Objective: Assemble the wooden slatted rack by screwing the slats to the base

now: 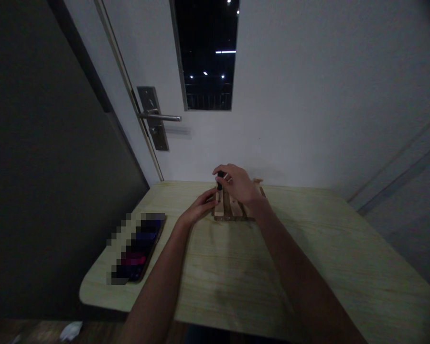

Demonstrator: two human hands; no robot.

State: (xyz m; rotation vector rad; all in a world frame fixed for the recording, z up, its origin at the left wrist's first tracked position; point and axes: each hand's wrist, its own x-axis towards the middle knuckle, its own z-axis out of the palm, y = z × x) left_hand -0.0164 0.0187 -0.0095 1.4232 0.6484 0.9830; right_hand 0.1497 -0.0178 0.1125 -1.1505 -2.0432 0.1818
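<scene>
A small slatted wooden piece (232, 209) lies at the far middle of a pale wooden table (308, 248). My right hand (238, 184) is above it, fingers wrapped round a small black-handled screwdriver (220, 183) held upright with its tip down on the left slat. My left hand (199, 206) rests at the left edge of the wooden piece, its fingers pinched near the tool's tip; what it pinches is too small to make out.
A phone (140, 247) lies on the table's left part, near the edge. Behind the table stands a white door with a metal lever handle (159, 116) and a dark narrow window (208, 55). A dark wall panel fills the left. Crumpled paper (70, 329) lies on the floor.
</scene>
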